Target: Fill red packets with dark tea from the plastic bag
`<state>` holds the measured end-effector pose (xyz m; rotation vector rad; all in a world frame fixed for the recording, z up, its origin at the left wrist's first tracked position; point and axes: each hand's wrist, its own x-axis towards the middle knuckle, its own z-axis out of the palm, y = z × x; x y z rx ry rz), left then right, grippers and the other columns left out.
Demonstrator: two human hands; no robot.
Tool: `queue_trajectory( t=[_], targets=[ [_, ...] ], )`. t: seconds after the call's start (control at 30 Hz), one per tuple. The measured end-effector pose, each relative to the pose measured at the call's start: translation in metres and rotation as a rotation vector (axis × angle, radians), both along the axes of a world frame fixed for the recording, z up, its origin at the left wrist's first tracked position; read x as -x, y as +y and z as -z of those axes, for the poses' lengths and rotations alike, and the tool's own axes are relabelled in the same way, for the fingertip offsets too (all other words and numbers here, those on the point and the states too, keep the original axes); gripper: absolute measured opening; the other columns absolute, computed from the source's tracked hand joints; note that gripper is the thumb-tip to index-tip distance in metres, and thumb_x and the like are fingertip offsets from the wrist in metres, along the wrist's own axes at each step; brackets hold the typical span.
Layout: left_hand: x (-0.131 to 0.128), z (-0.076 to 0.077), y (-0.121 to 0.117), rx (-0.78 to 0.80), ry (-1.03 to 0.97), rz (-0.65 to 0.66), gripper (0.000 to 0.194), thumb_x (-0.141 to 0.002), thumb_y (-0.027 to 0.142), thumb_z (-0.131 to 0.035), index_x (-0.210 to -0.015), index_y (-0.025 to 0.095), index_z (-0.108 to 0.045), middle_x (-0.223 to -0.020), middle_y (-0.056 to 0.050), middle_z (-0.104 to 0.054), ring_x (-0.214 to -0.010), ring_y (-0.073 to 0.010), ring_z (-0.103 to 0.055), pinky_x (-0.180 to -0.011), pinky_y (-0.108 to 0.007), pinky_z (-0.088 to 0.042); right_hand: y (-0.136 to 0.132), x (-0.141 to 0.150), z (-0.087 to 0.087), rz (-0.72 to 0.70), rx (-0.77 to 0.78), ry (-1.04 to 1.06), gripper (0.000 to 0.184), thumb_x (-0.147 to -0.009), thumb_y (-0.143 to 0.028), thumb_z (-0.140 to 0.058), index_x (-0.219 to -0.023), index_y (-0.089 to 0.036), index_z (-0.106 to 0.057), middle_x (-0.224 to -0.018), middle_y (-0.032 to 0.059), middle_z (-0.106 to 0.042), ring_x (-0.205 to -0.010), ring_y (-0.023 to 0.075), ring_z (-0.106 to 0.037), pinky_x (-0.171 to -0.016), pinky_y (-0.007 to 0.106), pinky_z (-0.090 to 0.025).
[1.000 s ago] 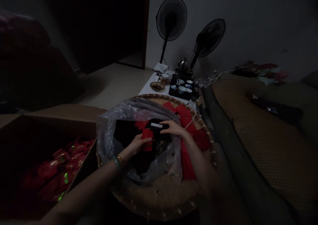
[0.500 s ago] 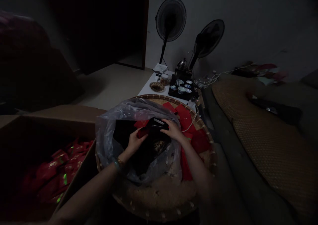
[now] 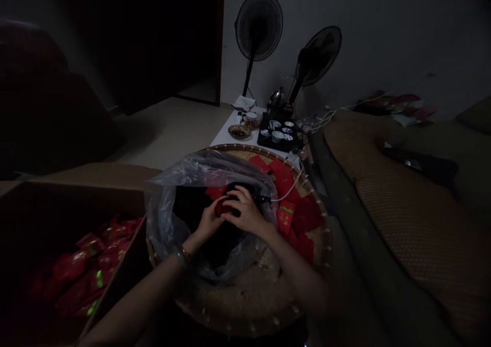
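Note:
Both hands meet over a large clear plastic bag [image 3: 161, 229] with dark contents, set on a round woven bamboo tray [image 3: 245, 326]. My left hand [image 3: 209, 222] is closed on a small red packet [image 3: 219, 208]. My right hand [image 3: 245, 211] curves around the packet's other side, thumb and fingers closed on it. Just behind the right hand lies a dark object [image 3: 261, 199], its kind unclear, with a white cable [image 3: 289, 192] leading to it. Another red piece [image 3: 214, 192] shows inside the bag. Several flat red packets [image 3: 286, 216] lie at the tray's right side.
At left an open cardboard box [image 3: 95, 176] holds several filled red packets [image 3: 92, 242]. Beyond the tray, a white table [image 3: 222, 135] bears a black tea tray [image 3: 264, 141] with cups. Two fans [image 3: 259, 25] stand behind. A seat with a woven mat [image 3: 387, 199] is at right.
My right hand has moved left, off the dark object and onto the red packet at my left hand. The dark object now lies lower behind the right hand. The view has shifted slightly.

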<state>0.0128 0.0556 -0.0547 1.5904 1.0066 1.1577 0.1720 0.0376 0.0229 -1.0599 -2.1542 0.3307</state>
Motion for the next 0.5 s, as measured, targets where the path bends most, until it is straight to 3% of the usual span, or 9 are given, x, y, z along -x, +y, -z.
queue_trajectory(
  t=[0.3,0.5],
  targets=[
    [0.001,-0.001,-0.003,0.020,0.010,0.029,0.051,-0.067,0.019,-0.062,-0.118,0.015,-0.052,-0.113,-0.008,-0.060,-0.101,-0.0207,-0.057,-0.090,-0.030,-0.042,0.004,0.005,0.005,0.032,0.046,0.053,0.028,-0.071,-0.032,-0.067,-0.097,-0.022,-0.061,-0.104,0.0069,-0.056,-0.116,0.0233,-0.038,-0.098,0.044,-0.033],
    [0.003,0.002,-0.002,0.032,0.090,0.037,0.054,-0.066,0.017,-0.061,-0.120,0.017,-0.051,-0.112,-0.007,-0.061,-0.095,-0.0189,-0.059,-0.084,-0.027,-0.045,0.001,0.004,0.012,-0.024,0.041,0.012,0.012,-0.071,-0.028,-0.068,-0.081,-0.021,-0.065,-0.098,0.0050,-0.060,-0.113,0.0224,-0.040,-0.095,0.041,-0.037]
  ],
)
